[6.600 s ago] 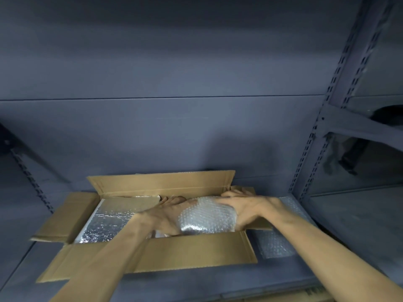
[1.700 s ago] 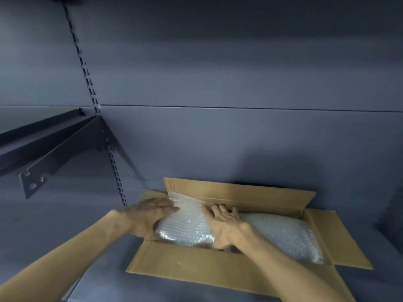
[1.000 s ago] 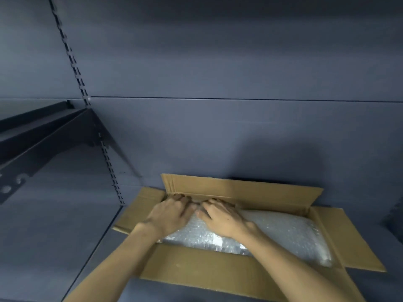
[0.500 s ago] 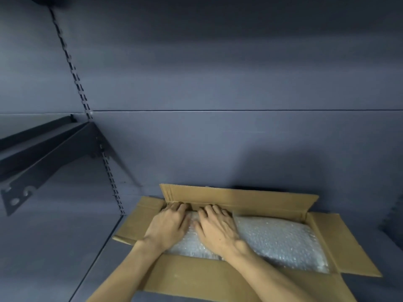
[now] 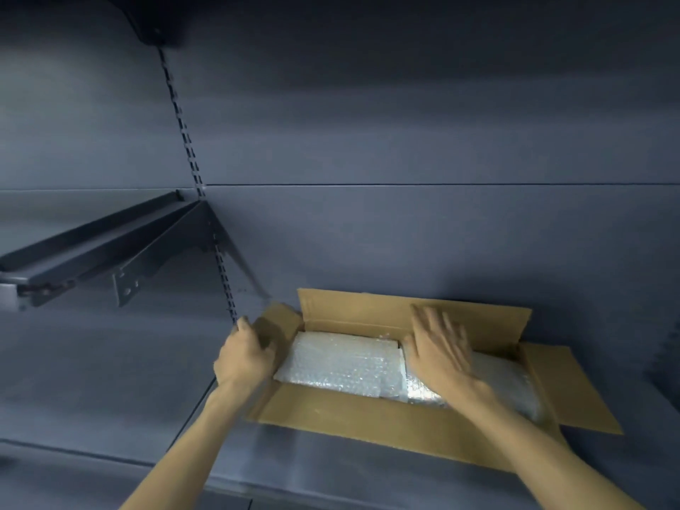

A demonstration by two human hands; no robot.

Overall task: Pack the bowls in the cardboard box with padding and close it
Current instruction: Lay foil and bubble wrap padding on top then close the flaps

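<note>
Box: open cardboard box (image 5: 386, 417) sits on a grey shelf (image 5: 110, 380), back against the wall panel; all four flaps folded out.
Bowls: none visible; hidden under padding, if there at all.
Padding: bubble wrap (image 5: 342, 362) fills the box interior, nearly level with the rim.
Left hand: left hand (image 5: 244, 357) grips the left side flap (image 5: 279, 325), fingers curled over its edge.
Right hand: right hand (image 5: 438, 347) flat, fingers spread and straight, over the wrap near the rear flap (image 5: 368, 307); motion-blurred, contact unclear.
Surroundings: slotted upright (image 5: 191, 156) on the wall; bracketed upper shelf (image 5: 92, 248) to the left.
</note>
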